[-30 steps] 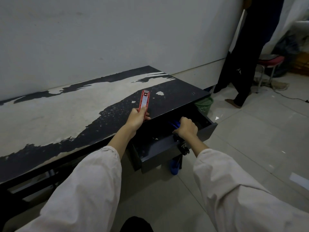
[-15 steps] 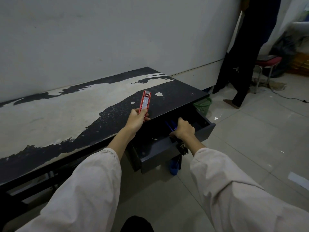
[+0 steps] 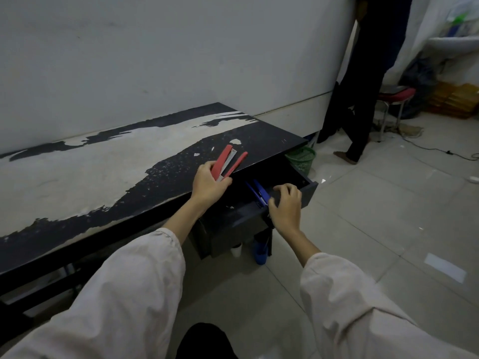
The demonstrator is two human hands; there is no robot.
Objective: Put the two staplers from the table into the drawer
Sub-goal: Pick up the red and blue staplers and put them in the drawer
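Observation:
My left hand [image 3: 208, 185] grips a red stapler [image 3: 228, 163] by its rear end, at the table's front edge above the back of the drawer. The stapler's arm and base are spread apart, showing the metal strip between them. A dark drawer [image 3: 309, 189] stands pulled out under the black, worn table [image 3: 103, 172]. Inside it lies a blue stapler [image 3: 256, 191]. My right hand [image 3: 285, 204] hovers over the drawer's front rim, just right of the blue stapler, fingers spread and holding nothing.
A green mesh basket [image 3: 302, 158] stands on the floor past the drawer. A blue object [image 3: 259, 251] sits on the floor under the drawer. A person in dark clothes [image 3: 363, 86] stands at the right, beside a red stool [image 3: 395, 95]. A cable crosses the tiles.
My right hand has let go of the blue stapler in the drawer and spread its fingers. The red stapler in my left hand has tilted right and sprung apart.

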